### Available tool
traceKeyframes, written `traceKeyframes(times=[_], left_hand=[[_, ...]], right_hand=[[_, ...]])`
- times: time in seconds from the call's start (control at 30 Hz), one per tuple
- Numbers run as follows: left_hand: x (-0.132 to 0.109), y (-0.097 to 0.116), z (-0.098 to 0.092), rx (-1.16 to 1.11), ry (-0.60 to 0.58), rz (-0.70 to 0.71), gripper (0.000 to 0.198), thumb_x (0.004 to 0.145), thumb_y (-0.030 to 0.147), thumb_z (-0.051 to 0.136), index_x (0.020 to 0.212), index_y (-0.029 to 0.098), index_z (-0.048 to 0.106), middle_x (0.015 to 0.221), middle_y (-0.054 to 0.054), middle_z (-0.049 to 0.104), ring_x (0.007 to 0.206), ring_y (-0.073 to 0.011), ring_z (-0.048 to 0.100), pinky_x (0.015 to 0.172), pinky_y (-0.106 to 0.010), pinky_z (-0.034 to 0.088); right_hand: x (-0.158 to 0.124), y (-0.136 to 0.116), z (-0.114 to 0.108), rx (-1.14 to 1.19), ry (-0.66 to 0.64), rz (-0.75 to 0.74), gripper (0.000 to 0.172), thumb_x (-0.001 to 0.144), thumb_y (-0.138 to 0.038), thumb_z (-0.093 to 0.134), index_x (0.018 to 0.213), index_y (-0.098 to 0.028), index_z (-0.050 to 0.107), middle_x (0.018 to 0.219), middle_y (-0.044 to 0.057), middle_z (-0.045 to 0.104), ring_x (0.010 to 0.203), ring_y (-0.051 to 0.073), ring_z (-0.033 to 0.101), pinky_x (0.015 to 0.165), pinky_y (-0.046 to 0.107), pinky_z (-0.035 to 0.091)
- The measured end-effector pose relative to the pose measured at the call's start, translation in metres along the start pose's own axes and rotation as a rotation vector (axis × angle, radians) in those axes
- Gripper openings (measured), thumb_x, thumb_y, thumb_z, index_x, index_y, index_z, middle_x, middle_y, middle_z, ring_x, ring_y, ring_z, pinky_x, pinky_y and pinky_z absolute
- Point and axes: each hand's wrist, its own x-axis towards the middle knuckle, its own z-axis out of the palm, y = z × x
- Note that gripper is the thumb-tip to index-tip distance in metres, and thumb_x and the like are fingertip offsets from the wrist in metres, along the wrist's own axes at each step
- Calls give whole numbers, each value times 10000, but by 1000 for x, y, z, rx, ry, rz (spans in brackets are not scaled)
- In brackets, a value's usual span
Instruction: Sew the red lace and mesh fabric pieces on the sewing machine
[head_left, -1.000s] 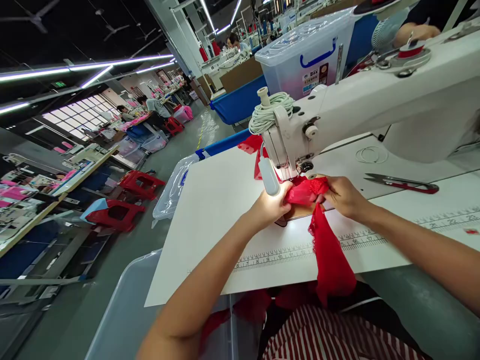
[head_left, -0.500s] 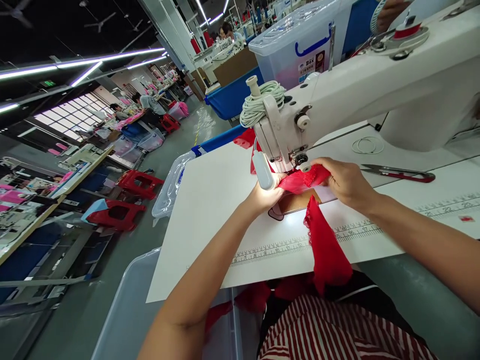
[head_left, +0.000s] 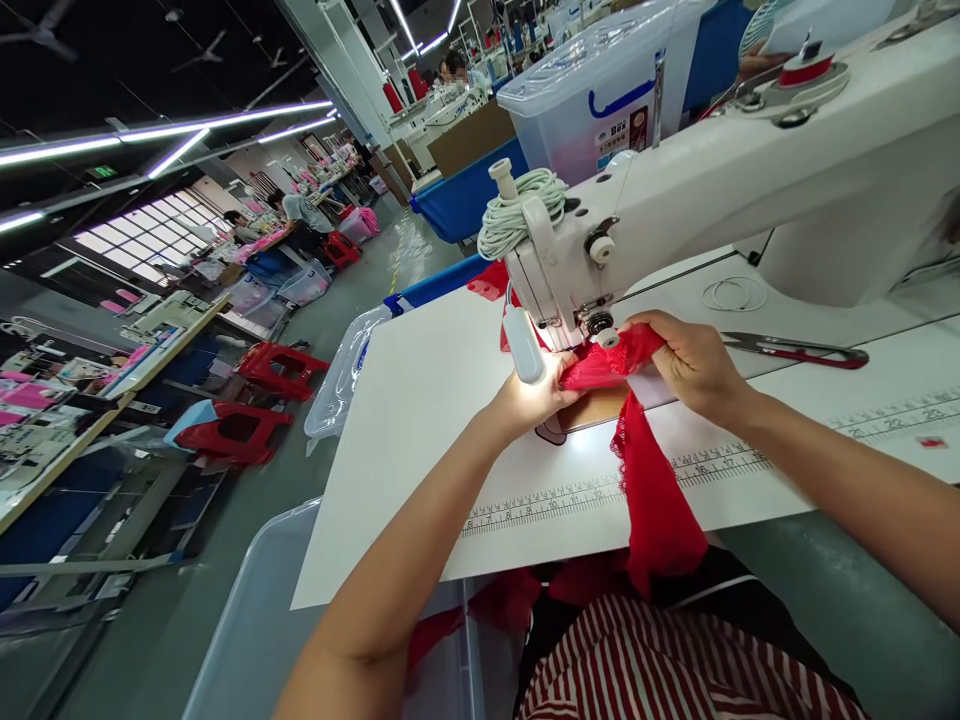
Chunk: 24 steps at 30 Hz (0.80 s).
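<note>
A piece of red lace-edged fabric (head_left: 600, 367) lies under the head of the white sewing machine (head_left: 675, 215). My left hand (head_left: 534, 395) is closed on the fabric's left edge, close beside the lit lamp (head_left: 523, 345); its fingertips are partly hidden. Pinched between the thumb and fingers of my right hand (head_left: 694, 362) is the fabric's right end. Another stretch of red fabric (head_left: 660, 500) with a lace edge hangs from below the machine over the table's front edge toward my lap. The needle itself is too small to make out.
Thread snips (head_left: 799, 350) lie on the white table (head_left: 405, 400) to the right of my right hand. A printed ruler (head_left: 555, 500) runs along the front. Clear plastic bins (head_left: 247, 590) stand below left, and a lidded box (head_left: 592, 100) is behind the machine.
My left hand has shifted slightly, its fingers now more visible on the fabric's edge. My right hand keeps its pinch, almost unmoved. The hanging fabric has barely moved.
</note>
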Motion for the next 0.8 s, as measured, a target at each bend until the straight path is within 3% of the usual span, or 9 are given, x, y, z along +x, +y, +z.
traceKeyframes(times=[0.2,0.3,0.4,0.47,0.57,0.67,0.8], left_hand=[[-9,1,19,298,152,91,159,783,147,532,639,189,483,669,-5,531,676,-163,512,644,-281,438],[-21,1,28,443,234,161,159,786,147,499,634,191,508,656,-24,569,667,-177,539,615,-282,461],[-30,-1,37,571,291,245,147,772,101,472,708,183,576,693,-37,624,651,-177,566,589,-285,480],[-33,-2,42,641,316,292,194,798,65,452,739,174,600,713,-42,645,627,-172,567,559,-283,476],[-34,-2,45,724,338,331,251,861,30,431,751,156,618,708,-50,649,596,-165,562,513,-277,454],[-36,3,45,772,331,356,244,874,11,441,848,136,648,802,-77,679,633,-163,585,513,-271,465],[-45,15,39,703,251,330,298,848,149,494,1100,80,637,1064,-177,672,782,-227,621,576,-330,534]], right_hand=[[-2,1,-4,-19,-56,-65,273,830,-128,390,967,-250,593,877,7,711,764,169,673,680,268,527],[-6,4,-8,-50,-193,-134,264,873,-161,394,1008,-255,601,929,16,713,801,178,671,691,278,529],[-10,6,-9,-113,-376,-243,424,822,-86,440,1189,-259,566,1023,37,697,887,187,663,746,291,528],[-12,6,-6,-186,-426,-337,535,753,0,435,1210,-249,560,1041,52,670,900,184,642,755,286,513],[-14,4,0,-368,-408,-439,471,716,66,384,1008,-224,613,907,42,616,764,169,576,629,267,448],[-15,4,4,-508,-361,-483,355,664,82,356,761,-205,543,788,29,531,663,168,476,528,283,331],[-15,7,5,-538,-331,-485,335,614,83,369,721,-208,495,807,28,532,679,175,471,530,298,297]])
